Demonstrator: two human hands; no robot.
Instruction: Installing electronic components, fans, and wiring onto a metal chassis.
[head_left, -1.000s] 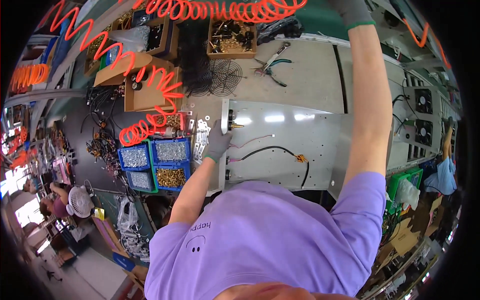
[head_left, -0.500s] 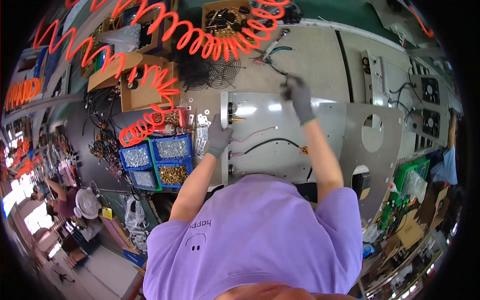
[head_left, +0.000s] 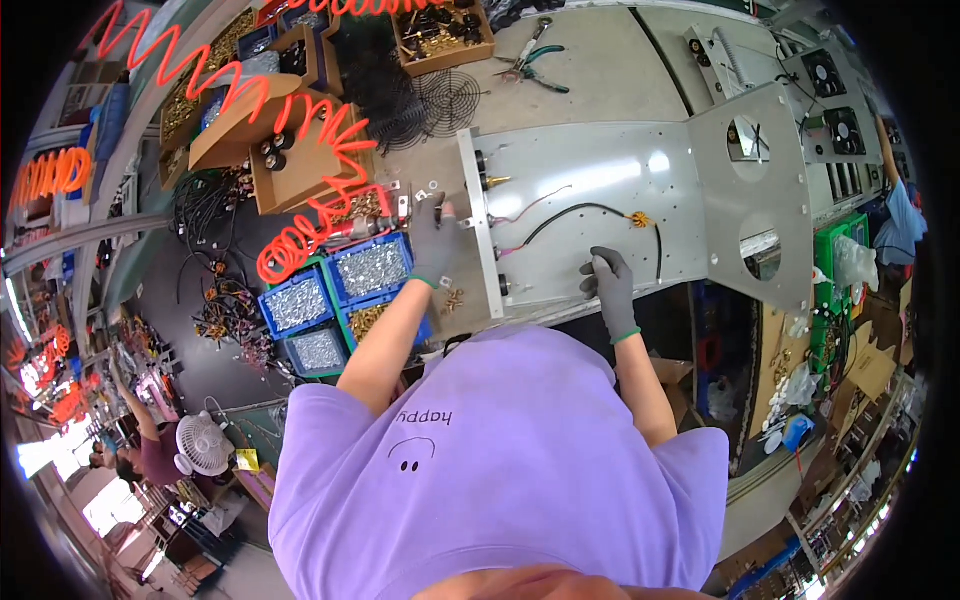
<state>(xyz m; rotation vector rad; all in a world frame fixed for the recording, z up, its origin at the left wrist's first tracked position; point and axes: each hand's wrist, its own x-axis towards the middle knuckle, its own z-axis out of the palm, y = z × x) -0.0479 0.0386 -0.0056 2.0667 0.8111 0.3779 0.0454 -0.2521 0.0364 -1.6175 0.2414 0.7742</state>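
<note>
My left hand [head_left: 435,243], in a grey glove, reaches flat over small metal pieces [head_left: 404,206] left of the sheet-metal chassis [head_left: 590,165]; its fingers are stretched out. Whatever lies beneath the palm is hidden. My right hand [head_left: 610,283], also gloved, hovers at the near edge of the chassis with loosely bent, parted fingers and nothing visible in them. Across the chassis floor runs a black cable [head_left: 575,208] with an orange-brown coil [head_left: 639,219]. A thin red wire [head_left: 540,198] lies beside it. Black round fittings and a brass post [head_left: 497,182] stick out from the left wall.
Blue bins [head_left: 370,268] of small metal hardware sit at left, behind them an open cardboard box [head_left: 290,180]. Red coiled air hoses [head_left: 330,135] hang above. Pliers [head_left: 540,68] and black fan guards [head_left: 450,100] lie at the back. Another chassis with fans [head_left: 840,130] stands at right.
My right hand has come back from near the pliers to the chassis's near edge. My left hand has left the chassis wall for the small pieces. The chassis sits at a different angle in view.
</note>
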